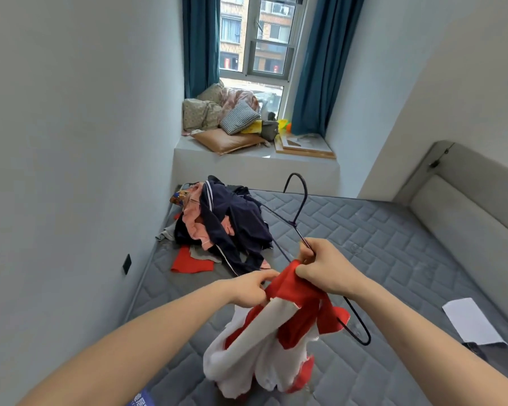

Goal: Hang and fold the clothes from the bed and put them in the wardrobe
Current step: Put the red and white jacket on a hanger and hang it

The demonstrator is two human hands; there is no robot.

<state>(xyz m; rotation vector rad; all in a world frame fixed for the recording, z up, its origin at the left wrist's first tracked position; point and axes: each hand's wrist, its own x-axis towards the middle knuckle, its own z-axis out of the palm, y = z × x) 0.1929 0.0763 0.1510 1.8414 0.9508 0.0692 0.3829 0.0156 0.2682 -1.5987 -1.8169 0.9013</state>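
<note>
Both hands worked above the bare mattress [364, 244]. The right hand [324, 268] was closed, gripping the wire hanger [298, 218] just below its hook, its thumb and fingers also pinching the top edge of the red-and-white garment [276, 332]. The left hand [251, 288] pinched the same edge from the other side, fingers pressed together on the red cloth. The garment hung bunched below both hands, clear of the mattress. One hanger arm ran up and left behind the cloth; the other projected lower right, and its rounded end [361, 338] was exposed.

The step appeared to be threading the garment onto the hanger; it was not yet seated.

Remaining clothes lay in a pile [226, 224] at the far left of the mattress, with a red piece [191, 262] beside it. The wardrobe was not in view.

Probable faults:
- The exposed hanger end could snag the loose cloth, because the fabric was bunched and the opening could not be identified.
- The garment could slip to the mattress if either pinch were released before a shoulder seated.
- The thin wire could twist in the single-hand grip, tilting the hanger and shedding the cloth.
</note>
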